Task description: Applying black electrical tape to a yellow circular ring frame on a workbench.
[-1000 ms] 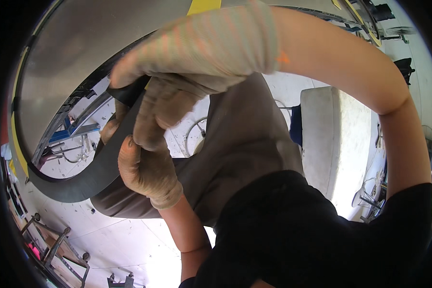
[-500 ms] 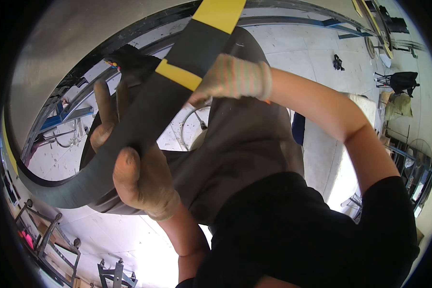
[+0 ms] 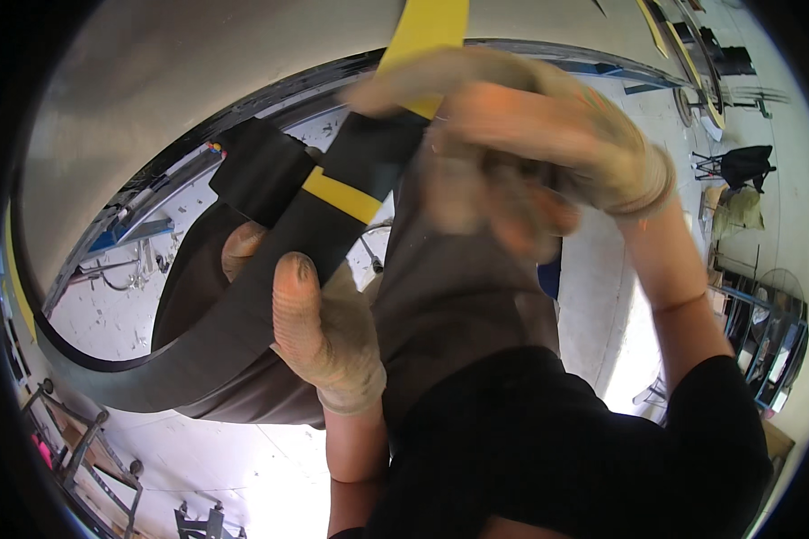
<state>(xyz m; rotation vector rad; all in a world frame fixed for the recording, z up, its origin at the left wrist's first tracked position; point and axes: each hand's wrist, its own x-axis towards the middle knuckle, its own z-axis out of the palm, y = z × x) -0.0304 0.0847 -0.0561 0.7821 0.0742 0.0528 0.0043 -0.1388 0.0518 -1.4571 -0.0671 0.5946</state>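
My gloved left hand [image 3: 324, 332] grips a wide black rubber strip [image 3: 234, 323], thumb across its front and fingers behind it. The strip runs from lower left up to the top of the view, with a yellow band [image 3: 340, 195] across it and a yellow length [image 3: 427, 27] higher up. My gloved right hand [image 3: 530, 135] is blurred with motion and closed around the strip just above the yellow band. A loose black end [image 3: 261, 166] folds out to the left of the band. Behind the strip curves a large grey metal surface [image 3: 198, 72] with a dark rim.
Pale workshop floor lies below, seen past my dark shirt and grey trousers. Metal frames on castors [image 3: 90, 458] stand at lower left, and a blue part [image 3: 126, 235] lies near the rim. A dark stand [image 3: 746, 166] and shelving [image 3: 764, 350] are at the right.
My right hand has come round from behind the strip to its front and now grips it higher up. My left thumb has shifted further up the strip, toward the yellow band.
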